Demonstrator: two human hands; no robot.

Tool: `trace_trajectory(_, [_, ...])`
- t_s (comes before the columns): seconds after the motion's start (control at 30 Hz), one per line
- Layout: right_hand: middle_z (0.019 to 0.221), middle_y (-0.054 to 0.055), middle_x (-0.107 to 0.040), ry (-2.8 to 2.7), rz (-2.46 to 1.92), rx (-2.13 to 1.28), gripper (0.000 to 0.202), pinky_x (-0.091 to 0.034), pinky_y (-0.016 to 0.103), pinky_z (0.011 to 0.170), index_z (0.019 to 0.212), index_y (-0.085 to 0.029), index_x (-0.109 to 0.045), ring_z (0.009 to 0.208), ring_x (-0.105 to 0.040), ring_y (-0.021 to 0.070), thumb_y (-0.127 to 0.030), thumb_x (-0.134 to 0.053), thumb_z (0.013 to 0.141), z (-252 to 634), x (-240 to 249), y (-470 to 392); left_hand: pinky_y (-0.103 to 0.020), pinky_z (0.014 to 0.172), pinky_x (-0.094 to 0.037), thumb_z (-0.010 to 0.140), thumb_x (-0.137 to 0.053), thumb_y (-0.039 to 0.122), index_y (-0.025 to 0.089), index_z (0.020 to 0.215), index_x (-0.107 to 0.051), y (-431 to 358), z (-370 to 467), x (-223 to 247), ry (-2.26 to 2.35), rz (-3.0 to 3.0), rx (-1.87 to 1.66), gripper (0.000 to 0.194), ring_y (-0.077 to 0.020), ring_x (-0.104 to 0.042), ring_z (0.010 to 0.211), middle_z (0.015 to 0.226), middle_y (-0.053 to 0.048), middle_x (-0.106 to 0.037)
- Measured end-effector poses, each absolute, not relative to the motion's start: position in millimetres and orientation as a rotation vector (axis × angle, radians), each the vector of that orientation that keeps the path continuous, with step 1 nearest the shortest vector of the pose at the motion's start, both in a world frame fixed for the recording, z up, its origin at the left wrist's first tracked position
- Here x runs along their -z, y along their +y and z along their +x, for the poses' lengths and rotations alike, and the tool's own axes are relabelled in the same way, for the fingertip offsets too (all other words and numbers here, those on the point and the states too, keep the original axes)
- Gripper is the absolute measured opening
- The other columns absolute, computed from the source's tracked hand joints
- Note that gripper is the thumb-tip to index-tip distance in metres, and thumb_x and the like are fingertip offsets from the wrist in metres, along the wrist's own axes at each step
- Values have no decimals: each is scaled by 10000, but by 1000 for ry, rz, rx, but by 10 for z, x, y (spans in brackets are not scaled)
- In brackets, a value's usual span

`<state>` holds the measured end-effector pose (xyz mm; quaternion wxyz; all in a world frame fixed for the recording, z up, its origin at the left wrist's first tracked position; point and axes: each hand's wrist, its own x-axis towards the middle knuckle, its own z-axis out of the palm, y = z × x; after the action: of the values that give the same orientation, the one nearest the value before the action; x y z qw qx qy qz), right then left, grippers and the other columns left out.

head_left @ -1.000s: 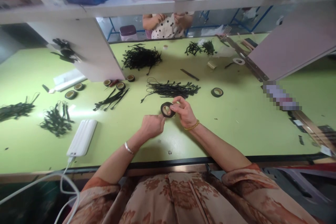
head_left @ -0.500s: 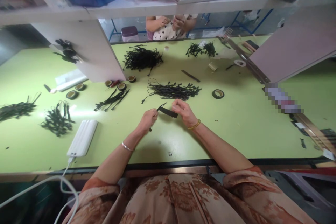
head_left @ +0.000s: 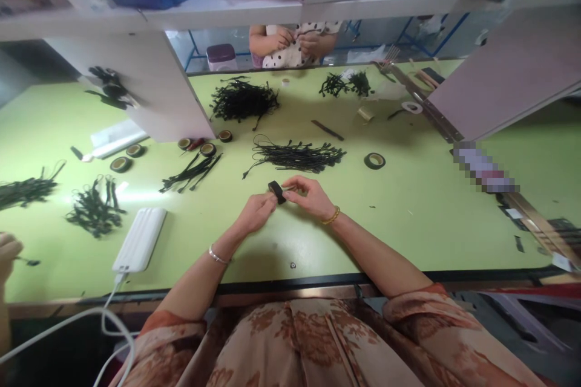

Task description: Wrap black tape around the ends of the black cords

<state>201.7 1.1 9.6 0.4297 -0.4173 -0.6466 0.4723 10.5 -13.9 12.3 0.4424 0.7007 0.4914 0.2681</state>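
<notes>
Low at the middle of the green table, my left hand (head_left: 259, 211) is closed on a small black strip (head_left: 276, 191), which looks curled or folded. My right hand (head_left: 308, 195) touches the strip's right side with thumb and forefinger bent round it; the exact contact is too small to make out. Just beyond both hands lies a bundle of thin black cords (head_left: 299, 156). A larger black cord pile (head_left: 244, 100) sits farther back. To the right is a roll of black tape (head_left: 374, 161).
A white power bank (head_left: 140, 239) with a cable lies left of my forearm. Tape rolls (head_left: 120, 164) and cord bundles (head_left: 96, 208) are on the left. Upright panels (head_left: 149, 87) hold a shelf (head_left: 272, 14). Another person's hand (head_left: 8, 251) shows at the left edge; one person sits opposite.
The black strip, stretched flat between my hands before, is now curled at my left fingertips. My right hand has shifted slightly left. Another person's hand has entered at the left edge.
</notes>
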Motion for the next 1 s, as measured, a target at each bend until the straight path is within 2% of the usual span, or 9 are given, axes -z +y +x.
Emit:
trace_trajectory(0.1, [750,34,-672,-1618,-1086,-1180,242,-429,294,633,787,-174,-665,641,-551,143,-414,-660,814,2013,-75,9,-242,571,-324,903,-361,385,180,638,-479,-152,96,-87,1253,1847,-597,356,-98,-396,549,563,40,-456])
trace_trajectory(0.23, [753,30,-683,-1617,-1134,-1167,223,-442,288,620,818,-180,-678,627,-563,142,-402,-668,808,2043,-54,32,-237,599,-348,922,-359,356,176,706,-548,-168,100,-93,1327,1968,-605,339,-101,-441,561,589,30,-522])
trace_trajectory(0.4, [686,17,-653,-1630,-1163,-1171,214,-434,292,616,755,-180,-647,599,-547,140,-385,-655,816,2059,-33,48,-258,611,-374,945,-366,343,185,763,-603,-197,108,-163,1470,2140,-532,338,-127,-501,571,625,-5,-598])
trace_trajectory(0.5, [670,12,-641,-1609,-1152,-1151,215,-425,294,610,731,-190,-624,605,-547,147,-384,-648,820,2026,-38,23,-268,661,-420,950,-380,309,201,953,-636,-219,119,-183,1485,2225,-563,278,-154,-605,715,833,-43,-697])
trace_trajectory(0.6, [655,13,-640,-1651,-1166,-1046,215,-416,303,621,695,-205,-611,621,-541,159,-366,-633,836,1976,-58,-24,-274,729,-460,940,-390,258,202,1040,-610,-241,136,-176,1459,2244,-656,248,-166,-640,872,1018,-71,-702])
trace_trajectory(0.8, [650,28,-640,-1785,-1137,-858,242,-409,336,696,653,-219,-605,670,-544,185,-343,-617,860,1925,-90,-88,-251,614,-422,908,-462,274,184,902,-567,-278,168,-192,1421,2050,-735,139,-129,-552,626,738,-19,-650])
trace_trajectory(1.0, [585,9,-611,-1747,-1150,-996,301,-405,314,646,634,-223,-570,617,-528,171,-394,-567,882,1935,-141,-101,-249,602,-395,880,-486,278,196,797,-512,-278,164,-211,1353,2130,-709,120,-124,-515,608,702,-8,-610])
